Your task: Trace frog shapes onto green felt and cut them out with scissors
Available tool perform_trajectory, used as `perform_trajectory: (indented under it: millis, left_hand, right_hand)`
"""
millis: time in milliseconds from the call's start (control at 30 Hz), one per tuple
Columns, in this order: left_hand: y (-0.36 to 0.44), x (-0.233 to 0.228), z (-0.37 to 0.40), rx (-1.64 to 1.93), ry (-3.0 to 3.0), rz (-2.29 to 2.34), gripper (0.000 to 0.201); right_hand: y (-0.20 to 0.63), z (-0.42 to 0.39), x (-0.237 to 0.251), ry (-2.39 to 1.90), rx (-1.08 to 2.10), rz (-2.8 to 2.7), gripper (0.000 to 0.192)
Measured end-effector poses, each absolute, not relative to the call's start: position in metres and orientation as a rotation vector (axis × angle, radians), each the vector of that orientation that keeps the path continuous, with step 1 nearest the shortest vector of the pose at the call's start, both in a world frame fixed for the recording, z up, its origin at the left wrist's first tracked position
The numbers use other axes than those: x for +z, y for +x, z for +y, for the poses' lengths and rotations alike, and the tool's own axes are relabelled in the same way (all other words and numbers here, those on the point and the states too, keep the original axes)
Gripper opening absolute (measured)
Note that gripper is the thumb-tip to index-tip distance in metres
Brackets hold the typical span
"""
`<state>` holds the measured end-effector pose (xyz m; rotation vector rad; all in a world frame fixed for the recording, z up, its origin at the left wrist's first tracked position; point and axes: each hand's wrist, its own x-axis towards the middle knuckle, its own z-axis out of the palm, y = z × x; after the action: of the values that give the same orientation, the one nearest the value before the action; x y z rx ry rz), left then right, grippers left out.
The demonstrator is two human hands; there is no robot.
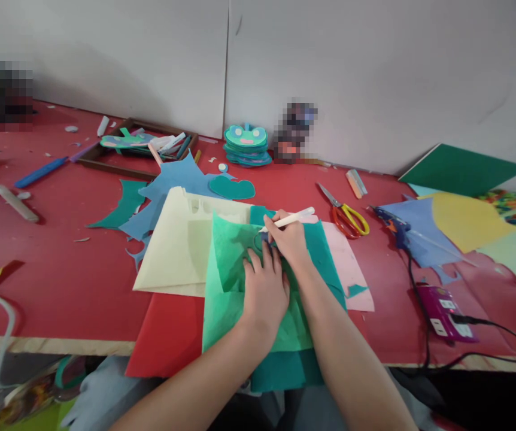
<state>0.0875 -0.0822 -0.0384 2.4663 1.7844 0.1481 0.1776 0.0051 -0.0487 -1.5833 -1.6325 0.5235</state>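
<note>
Near the middle of the frame, the left hand point(264, 287) lay flat on a light green sheet point(226, 287), fingers spread and pressing it down, holding nothing in its grip. Just above it, the right hand point(287, 239) pinched a white pen point(287, 219) in a closed grip, the tip touching the green sheet beside the left fingertips. The green sheet lay over a teal sheet point(325, 263) and overlapped a cream sheet point(177, 251) to its left; a red sheet point(163, 335) hung over the tabletop's point(60, 269) near edge below them, and a pink sheet point(348, 257) showed at the right.

Right of centre lay scissors with yellow and orange handles point(345, 215). Further right, a blue glue gun point(395, 230) rested on a blue sheet, its black cord running to a purple power strip point(446, 311). At upper centre stood a stack of frog-faced cutouts point(245, 143), with a wooden tray point(139, 146) of scraps to their left.
</note>
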Motion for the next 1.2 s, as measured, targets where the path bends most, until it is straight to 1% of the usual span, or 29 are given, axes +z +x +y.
perform_trajectory:
  millis: [233, 467, 667, 1200]
  left_hand:
    - [0.0883, -0.04, -0.0818, 0.165, 2.465, 1.78, 0.054]
    - [0.0889, -0.0385, -0.0823, 0.158, 2.469, 1.78, 0.054]
    - [0.088, -0.0365, -0.0814, 0.146, 2.475, 1.763, 0.053]
    - [0.0878, -0.041, -0.0825, 0.151, 2.491, 1.782, 0.054]
  right_hand:
    - [0.1763, 0.0067, -0.0508, -1.598, 0.465, -1.654, 0.031]
    - [0.176, 0.0063, -0.0508, -1.591, 0.502, -1.623, 0.032]
    - [0.1767, 0.0068, -0.051, -1.596, 0.44, -1.633, 0.031]
    - [0.1764, 0.0079, -0.0519, -1.561, 0.532, -1.542, 0.031]
